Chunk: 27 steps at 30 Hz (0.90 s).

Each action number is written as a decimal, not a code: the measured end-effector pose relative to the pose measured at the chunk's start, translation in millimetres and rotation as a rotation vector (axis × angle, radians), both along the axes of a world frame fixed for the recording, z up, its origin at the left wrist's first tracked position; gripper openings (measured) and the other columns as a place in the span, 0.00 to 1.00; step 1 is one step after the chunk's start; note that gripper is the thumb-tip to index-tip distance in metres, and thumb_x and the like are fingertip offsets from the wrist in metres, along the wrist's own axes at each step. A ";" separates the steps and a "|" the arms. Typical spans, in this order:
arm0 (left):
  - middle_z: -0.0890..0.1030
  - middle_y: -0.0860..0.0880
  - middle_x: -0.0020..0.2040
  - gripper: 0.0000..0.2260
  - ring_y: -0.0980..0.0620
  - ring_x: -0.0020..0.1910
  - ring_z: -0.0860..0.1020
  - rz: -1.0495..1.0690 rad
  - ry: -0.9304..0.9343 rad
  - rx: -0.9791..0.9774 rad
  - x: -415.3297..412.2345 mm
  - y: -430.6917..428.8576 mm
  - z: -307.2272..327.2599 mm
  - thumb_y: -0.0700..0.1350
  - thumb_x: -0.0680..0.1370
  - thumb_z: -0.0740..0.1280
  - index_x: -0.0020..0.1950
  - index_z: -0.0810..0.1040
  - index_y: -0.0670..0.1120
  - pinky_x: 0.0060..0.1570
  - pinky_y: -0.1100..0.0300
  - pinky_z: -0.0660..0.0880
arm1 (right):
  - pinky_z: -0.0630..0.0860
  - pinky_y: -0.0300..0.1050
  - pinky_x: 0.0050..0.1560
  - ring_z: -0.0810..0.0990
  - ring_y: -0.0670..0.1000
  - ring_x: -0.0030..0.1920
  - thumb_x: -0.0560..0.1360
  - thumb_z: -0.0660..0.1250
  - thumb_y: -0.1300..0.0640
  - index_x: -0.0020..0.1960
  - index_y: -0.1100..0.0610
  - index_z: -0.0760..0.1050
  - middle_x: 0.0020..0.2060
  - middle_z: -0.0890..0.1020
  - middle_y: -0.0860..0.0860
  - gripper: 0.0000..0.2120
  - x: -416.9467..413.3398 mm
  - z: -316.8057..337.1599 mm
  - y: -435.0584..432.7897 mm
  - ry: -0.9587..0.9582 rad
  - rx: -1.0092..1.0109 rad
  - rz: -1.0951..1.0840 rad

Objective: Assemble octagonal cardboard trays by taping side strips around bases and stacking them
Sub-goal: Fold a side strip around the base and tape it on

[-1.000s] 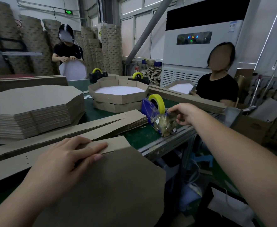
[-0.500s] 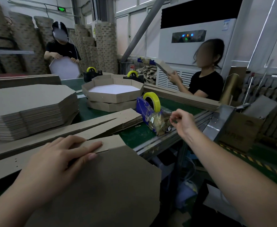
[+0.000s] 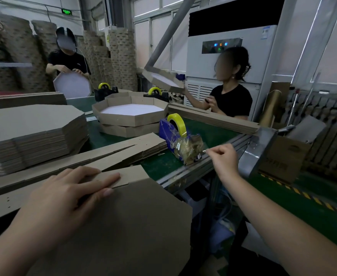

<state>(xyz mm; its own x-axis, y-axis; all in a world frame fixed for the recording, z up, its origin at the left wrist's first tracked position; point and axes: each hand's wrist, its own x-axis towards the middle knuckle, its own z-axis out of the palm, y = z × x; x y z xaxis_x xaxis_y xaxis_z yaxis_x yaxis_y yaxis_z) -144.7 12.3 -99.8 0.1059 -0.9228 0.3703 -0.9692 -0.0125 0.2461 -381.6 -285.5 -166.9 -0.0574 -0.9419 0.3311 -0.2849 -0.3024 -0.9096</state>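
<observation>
- The octagonal base [image 3: 123, 226] overhangs the table [image 3: 159, 162] towards you; if your left hand [image 3: 64, 198] lifts, it could tip off.
- That hand's flat fingers press the side strip [image 3: 113, 175] onto the base's far edge; a slip skews the joint.
- The tape dispenser [image 3: 173, 134] stands near the edge; a hard tug may drag it.
- Your right hand [image 3: 222, 158] pinches what looks like the tape end [image 3: 205, 150]; slack tape could stick to itself.

The octagonal base [image 3: 127, 226] at lower centre is matt brown cardboard, like the side strips [image 3: 111, 154] and the stack of bases [image 3: 34, 126] at left. The trays [image 3: 119, 118] mid-frame have smooth white floors. The blue plastic tape dispenser [image 3: 167, 130] wears crinkled glossy film; its tape [image 3: 178, 122] is glossy yellow. The worktop [image 3: 159, 162] is matt green, metal-edged.
</observation>
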 end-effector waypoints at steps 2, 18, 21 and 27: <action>0.78 0.57 0.55 0.24 0.51 0.54 0.77 -0.009 -0.011 -0.018 -1.2 -0.6 0.6 0.72 0.73 0.44 0.62 0.72 0.71 0.48 0.46 0.77 | 0.66 0.30 0.42 0.73 0.42 0.42 0.72 0.73 0.59 0.35 0.53 0.78 0.46 0.75 0.54 0.08 6.1 6.1 20.9 -0.033 -0.039 0.038; 0.78 0.61 0.54 0.11 0.56 0.55 0.76 -0.004 0.055 -0.123 -11.0 12.6 0.8 0.63 0.73 0.59 0.50 0.77 0.64 0.53 0.51 0.75 | 0.55 0.33 0.19 0.60 0.45 0.17 0.71 0.73 0.62 0.30 0.57 0.82 0.18 0.66 0.50 0.10 89.5 36.8 240.8 -0.671 0.482 0.616; 0.76 0.62 0.57 0.13 0.56 0.57 0.74 -0.010 0.061 -0.090 -8.3 16.4 1.8 0.63 0.72 0.58 0.53 0.77 0.65 0.56 0.51 0.73 | 0.54 0.32 0.19 0.59 0.46 0.17 0.70 0.73 0.61 0.30 0.59 0.81 0.18 0.65 0.51 0.10 92.1 37.1 241.1 -0.699 0.544 0.576; 0.73 0.66 0.59 0.19 0.60 0.60 0.71 -0.009 0.044 -0.055 -11.1 15.9 2.5 0.66 0.72 0.52 0.56 0.76 0.67 0.58 0.57 0.70 | 0.53 0.31 0.18 0.58 0.45 0.16 0.71 0.73 0.61 0.26 0.59 0.80 0.17 0.64 0.50 0.15 89.6 39.1 241.6 -0.679 0.617 0.573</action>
<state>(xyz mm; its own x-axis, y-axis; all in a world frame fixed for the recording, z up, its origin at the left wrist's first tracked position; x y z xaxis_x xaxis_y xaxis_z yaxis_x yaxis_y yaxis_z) -155.8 28.2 -97.3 0.1148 -0.9021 0.4161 -0.9575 0.0110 0.2882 -292.0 -43.8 -127.8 0.4520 -0.8803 -0.1444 0.3740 0.3340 -0.8652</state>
